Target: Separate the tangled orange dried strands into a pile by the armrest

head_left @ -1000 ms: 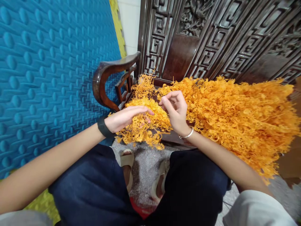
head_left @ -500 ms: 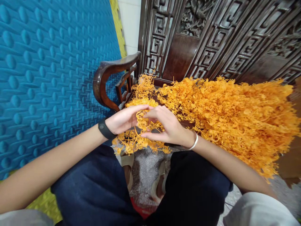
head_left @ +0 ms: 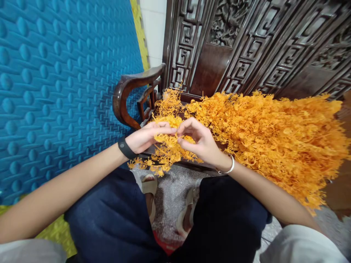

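A big heap of orange stringy sprigs [head_left: 274, 138] covers the seat of a dark carved wooden bench [head_left: 219, 54]. My left hand [head_left: 145, 138], with a black band on its wrist, is closed on a small clump of orange sprigs [head_left: 164, 149] at the bench's front edge. My right hand [head_left: 200, 140], a silver bangle on the wrist, pinches the same clump from the right, fingertips almost meeting those of the left. Loose strands hang down below both hands.
The bench's curved armrest [head_left: 128, 91] stands just left of the hands. A blue embossed foam mat [head_left: 60, 80] fills the left side. My dark-trousered knees [head_left: 109, 219] and sandalled feet [head_left: 149, 190] on speckled floor are below.
My right hand came down from the heap and to the left, meeting the left hand on the clump. The clump has been gathered tighter between both hands.
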Demonstrator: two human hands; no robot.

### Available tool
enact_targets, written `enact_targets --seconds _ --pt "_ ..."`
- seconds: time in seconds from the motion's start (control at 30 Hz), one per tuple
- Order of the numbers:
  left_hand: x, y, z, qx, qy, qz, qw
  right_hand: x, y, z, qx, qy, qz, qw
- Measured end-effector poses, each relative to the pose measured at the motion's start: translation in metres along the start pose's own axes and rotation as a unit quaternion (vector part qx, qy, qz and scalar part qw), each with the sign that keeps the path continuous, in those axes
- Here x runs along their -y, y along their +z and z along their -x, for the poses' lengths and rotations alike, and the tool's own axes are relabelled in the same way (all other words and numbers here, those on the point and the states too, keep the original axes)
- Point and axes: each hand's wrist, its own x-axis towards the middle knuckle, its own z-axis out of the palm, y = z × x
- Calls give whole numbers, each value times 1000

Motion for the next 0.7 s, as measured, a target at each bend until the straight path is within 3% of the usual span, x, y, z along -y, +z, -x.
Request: enact_targets --seconds 0.2,0.4,0.57,0.7 --pt "-7 5 6 70 -29 7 997 -5 -8 -3 -9 88 -159 983" --pt "-9 4 7 159 -60 -132 976 -7 -14 -4 -21 85 -145 986" --pt "-5 9 4 89 -10 -142 986 -18 -21 -8 -48 93 -120 987" --pt "-2 15 6 23 -2 -156 987 -23 -22 -9 -2 159 -136 978"
